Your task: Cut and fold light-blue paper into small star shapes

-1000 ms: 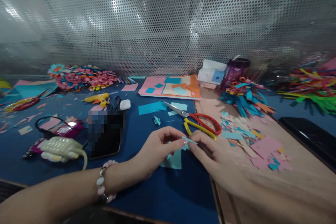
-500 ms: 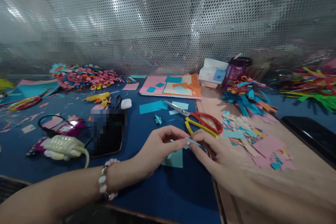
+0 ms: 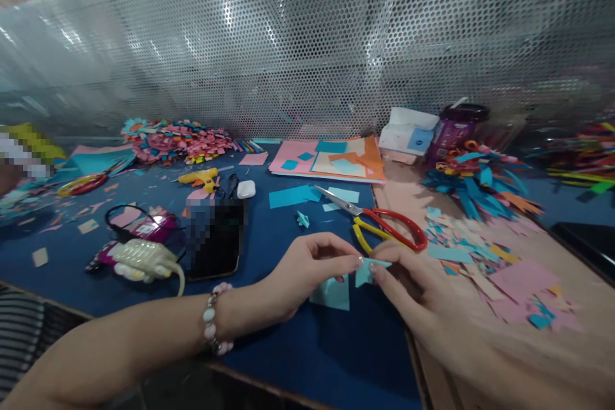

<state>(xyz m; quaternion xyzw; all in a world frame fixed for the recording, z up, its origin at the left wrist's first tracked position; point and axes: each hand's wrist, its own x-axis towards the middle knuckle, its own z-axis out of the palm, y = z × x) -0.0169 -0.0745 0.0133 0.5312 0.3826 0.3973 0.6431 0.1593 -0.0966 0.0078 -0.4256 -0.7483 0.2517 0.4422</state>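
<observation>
Between my two hands is a small folded piece of light teal paper (image 3: pixel 364 273). My left hand (image 3: pixel 307 272), with a beaded bracelet on its wrist, pinches the paper's left edge between thumb and forefinger. On the other side, my right hand (image 3: pixel 408 285) grips the right edge in the same way. Flat on the blue table below them lies a light teal paper square (image 3: pixel 335 295), partly covered by my left hand. Just beyond my fingers sits a small folded teal paper piece (image 3: pixel 302 220). Scissors (image 3: pixel 379 221) with red and yellow handles lie behind my right hand.
Paper scraps (image 3: pixel 519 275) spread over the cardboard at right, beside a colourful strip bundle (image 3: pixel 475 179). Coloured sheets (image 3: pixel 331 160) are stacked at the back. On the left are a black phone (image 3: pixel 218 243), a yellow glue gun (image 3: pixel 199 177) and a beaded pouch (image 3: pixel 147 259).
The folded paper has turned so that more of its face shows, with both hands still pinching it. The whole view has shifted, so things appear farther right.
</observation>
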